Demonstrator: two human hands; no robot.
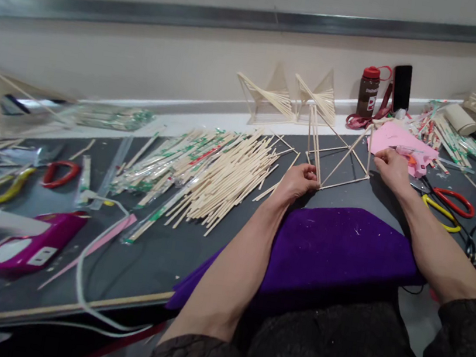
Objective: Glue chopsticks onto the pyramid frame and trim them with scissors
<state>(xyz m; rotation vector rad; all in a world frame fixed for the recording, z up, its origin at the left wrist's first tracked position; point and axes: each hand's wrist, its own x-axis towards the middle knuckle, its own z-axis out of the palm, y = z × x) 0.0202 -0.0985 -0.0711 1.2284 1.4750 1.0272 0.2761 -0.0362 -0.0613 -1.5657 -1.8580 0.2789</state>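
A frame of thin wooden sticks [344, 184] stands on the grey table between my hands. My left hand [297, 182] has its fingers closed at the frame's lower left corner, by the foot of the upright sticks. Beside the frame's right upright is my right hand [392, 168], its thumb and fingertips pinched together; whatever it holds is too small to make out. A big pile of bare sticks [229, 180] lies left of my left hand. Two finished-looking twisted stick models [271, 97] stand against the wall behind the frame.
A purple cloth [343, 246] covers the table's front edge. Wrapped chopsticks [164, 162] lie left of the pile. Pliers [454, 201], pink cloth [396, 141], a bottle [368, 93] and a phone [401, 88] are on the right. At left, a white cable [82, 263] runs beside a magenta box [43, 243].
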